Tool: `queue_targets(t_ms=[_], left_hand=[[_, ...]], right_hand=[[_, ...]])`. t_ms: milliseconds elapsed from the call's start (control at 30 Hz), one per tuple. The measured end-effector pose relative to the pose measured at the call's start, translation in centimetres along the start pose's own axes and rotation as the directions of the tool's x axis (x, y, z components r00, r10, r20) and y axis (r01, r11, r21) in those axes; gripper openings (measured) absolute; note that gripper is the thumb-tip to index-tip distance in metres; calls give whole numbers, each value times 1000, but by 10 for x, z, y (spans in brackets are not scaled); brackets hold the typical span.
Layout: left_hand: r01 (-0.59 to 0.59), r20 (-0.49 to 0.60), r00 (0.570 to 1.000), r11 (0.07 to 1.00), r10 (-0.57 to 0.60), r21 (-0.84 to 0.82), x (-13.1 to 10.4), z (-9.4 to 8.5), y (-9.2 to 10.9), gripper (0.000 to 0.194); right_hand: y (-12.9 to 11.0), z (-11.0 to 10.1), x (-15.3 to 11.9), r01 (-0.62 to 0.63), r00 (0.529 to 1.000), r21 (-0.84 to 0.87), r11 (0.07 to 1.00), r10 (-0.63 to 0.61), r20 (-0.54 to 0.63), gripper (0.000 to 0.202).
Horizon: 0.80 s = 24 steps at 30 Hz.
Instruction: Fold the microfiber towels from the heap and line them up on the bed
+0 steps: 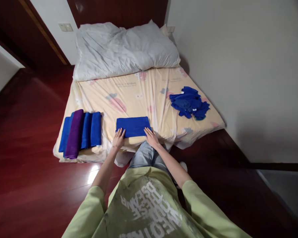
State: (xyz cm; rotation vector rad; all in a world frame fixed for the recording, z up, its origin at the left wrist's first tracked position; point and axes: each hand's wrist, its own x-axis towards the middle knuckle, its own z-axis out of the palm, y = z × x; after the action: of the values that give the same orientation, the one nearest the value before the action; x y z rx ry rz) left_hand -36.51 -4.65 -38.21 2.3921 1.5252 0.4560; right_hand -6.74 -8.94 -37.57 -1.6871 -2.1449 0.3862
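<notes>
A blue cloth (133,126) lies flat in a neat rectangle near the front edge of the bed. My left hand (119,138) rests on its lower left corner, fingers spread. On the lower right corner lies my right hand (151,137), its fingers stretched out too. To the left, several folded or rolled blue cloths (95,129) sit side by side, with a purple cloth (74,135) among them. A loose, crumpled heap of blue cloths (188,103) is at the right side of the bed.
The bed (136,94) has a pale patterned sheet under a clear cover. A large whitish pillow or quilt (126,49) lies across its far end. A wall (238,72) borders the right side, and a dark red floor (29,148) shows at the left.
</notes>
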Motion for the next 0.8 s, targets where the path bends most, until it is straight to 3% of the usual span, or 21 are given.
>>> queue_targets(t_ms=[200, 367, 467, 633, 800], left_hand=[[-28, -10, 1000, 1000, 28, -5, 1, -13, -8, 67], [-54, 28, 998, 998, 55, -36, -35, -17, -16, 68], [-41, 30, 998, 989, 46, -143, -54, -16, -23, 74], [37, -41, 997, 902, -61, -429, -51, -21, -29, 66], [216, -91, 943, 795, -321, -567, -43, -27, -27, 42]], right_hand=[[3, -13, 10, -46, 999, -7, 999, 46, -20, 63], [4, -19, -17, 42, 999, 25, 999, -42, 5, 64], [8, -16, -30, 39, 999, 141, 989, -40, 7, 68], [20, -6, -16, -111, 978, 444, 889, 177, -109, 58], [26, 0, -4, -228, 928, 658, 717, 365, -75, 27]])
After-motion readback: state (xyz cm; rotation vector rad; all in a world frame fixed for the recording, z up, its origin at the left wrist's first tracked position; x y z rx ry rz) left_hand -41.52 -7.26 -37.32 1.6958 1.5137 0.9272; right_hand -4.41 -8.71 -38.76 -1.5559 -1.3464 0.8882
